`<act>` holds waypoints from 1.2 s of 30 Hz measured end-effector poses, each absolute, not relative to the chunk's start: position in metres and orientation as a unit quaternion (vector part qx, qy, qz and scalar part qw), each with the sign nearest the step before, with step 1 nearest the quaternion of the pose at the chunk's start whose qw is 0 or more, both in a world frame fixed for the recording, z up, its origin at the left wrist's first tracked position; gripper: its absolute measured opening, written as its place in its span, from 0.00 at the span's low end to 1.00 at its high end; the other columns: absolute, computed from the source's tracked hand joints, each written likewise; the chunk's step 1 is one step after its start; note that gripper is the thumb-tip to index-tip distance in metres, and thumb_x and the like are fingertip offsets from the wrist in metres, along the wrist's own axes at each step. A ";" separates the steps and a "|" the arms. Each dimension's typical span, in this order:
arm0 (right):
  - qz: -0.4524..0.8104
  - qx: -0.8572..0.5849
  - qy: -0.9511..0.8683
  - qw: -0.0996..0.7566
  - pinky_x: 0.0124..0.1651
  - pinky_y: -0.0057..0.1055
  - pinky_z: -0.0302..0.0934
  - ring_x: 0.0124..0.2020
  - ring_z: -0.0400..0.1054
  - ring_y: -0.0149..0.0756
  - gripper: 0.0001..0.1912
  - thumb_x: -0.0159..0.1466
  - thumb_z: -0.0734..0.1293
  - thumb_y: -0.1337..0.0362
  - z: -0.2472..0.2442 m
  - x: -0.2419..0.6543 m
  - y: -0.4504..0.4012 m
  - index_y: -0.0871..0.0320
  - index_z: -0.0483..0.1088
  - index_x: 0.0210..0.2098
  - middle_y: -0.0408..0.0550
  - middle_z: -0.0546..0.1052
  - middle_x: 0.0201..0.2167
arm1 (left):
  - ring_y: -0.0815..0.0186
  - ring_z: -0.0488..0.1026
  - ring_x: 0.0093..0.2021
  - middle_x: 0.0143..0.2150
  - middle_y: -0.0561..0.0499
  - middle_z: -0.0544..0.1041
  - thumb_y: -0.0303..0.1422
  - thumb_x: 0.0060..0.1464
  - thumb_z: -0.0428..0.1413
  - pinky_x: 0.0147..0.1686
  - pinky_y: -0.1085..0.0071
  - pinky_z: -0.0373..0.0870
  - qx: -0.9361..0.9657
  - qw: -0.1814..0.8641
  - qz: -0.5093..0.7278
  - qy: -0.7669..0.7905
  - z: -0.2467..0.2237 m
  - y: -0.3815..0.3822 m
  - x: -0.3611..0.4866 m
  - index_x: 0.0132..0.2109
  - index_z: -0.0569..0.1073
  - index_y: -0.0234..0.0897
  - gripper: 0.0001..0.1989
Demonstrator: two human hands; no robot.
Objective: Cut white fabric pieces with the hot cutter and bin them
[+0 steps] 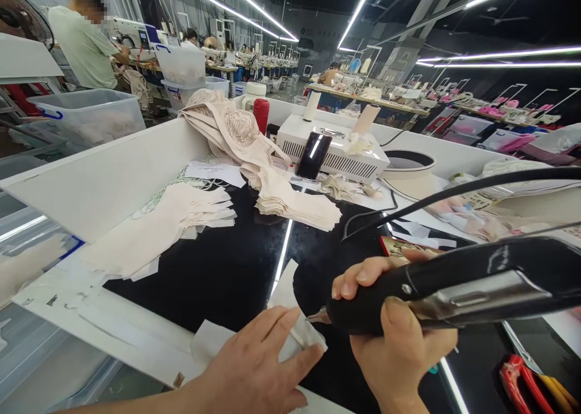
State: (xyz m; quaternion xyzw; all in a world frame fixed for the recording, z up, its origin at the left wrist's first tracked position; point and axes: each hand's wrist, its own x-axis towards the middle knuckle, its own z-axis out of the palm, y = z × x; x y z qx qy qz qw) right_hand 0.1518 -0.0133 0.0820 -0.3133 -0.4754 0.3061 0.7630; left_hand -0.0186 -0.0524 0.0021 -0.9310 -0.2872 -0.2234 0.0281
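My left hand (258, 356) presses a small off-white fabric piece (287, 287) against the glossy black work surface (218, 281), its thumb and forefinger at the piece's folded edge. In my right hand (393, 335) is a black corded hand tool (481, 281) with a metal lever along its side. The tool's narrow metal tip points left and comes close to the fabric by my left fingers; whether it touches cannot be made out. Another white scrap (211, 341) shows beside my left wrist. Stacked beige fabric pieces (163, 220) lie farther off at the left.
More beige pieces (295, 202) and a heap of bras (231, 123) lie beyond. A phone (314, 155) leans on a white vented box (336, 138). Red-handled scissors (521, 377) lie at right. The tool's cord (454, 199) arches across the right side. White panels (127, 172) edge the table.
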 end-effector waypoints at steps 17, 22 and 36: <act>0.301 -0.304 -0.479 0.767 0.27 0.35 0.71 0.25 0.71 0.34 0.19 0.65 0.74 0.61 0.075 0.153 -0.016 0.50 0.68 0.53 0.40 0.75 0.31 | 0.61 0.76 0.61 0.57 0.45 0.79 0.35 0.71 0.57 0.70 0.60 0.66 -0.969 -0.045 -0.189 -0.152 0.030 0.017 -0.050 0.59 0.74 0.36 0.13; 0.307 -0.297 -0.479 0.767 0.27 0.35 0.71 0.26 0.71 0.34 0.20 0.65 0.74 0.61 0.073 0.153 -0.017 0.50 0.68 0.54 0.41 0.75 0.32 | 0.59 0.77 0.57 0.57 0.42 0.78 0.33 0.70 0.58 0.65 0.59 0.72 -0.974 -0.049 -0.167 -0.146 0.034 0.022 -0.051 0.58 0.75 0.36 0.13; 0.282 -0.303 -0.468 0.781 0.27 0.31 0.72 0.25 0.72 0.31 0.20 0.65 0.75 0.60 0.077 0.145 -0.016 0.52 0.67 0.53 0.39 0.75 0.32 | 0.56 0.74 0.61 0.61 0.42 0.74 0.33 0.71 0.57 0.61 0.60 0.76 -0.981 -0.055 -0.115 -0.150 0.038 0.030 -0.058 0.59 0.74 0.41 0.13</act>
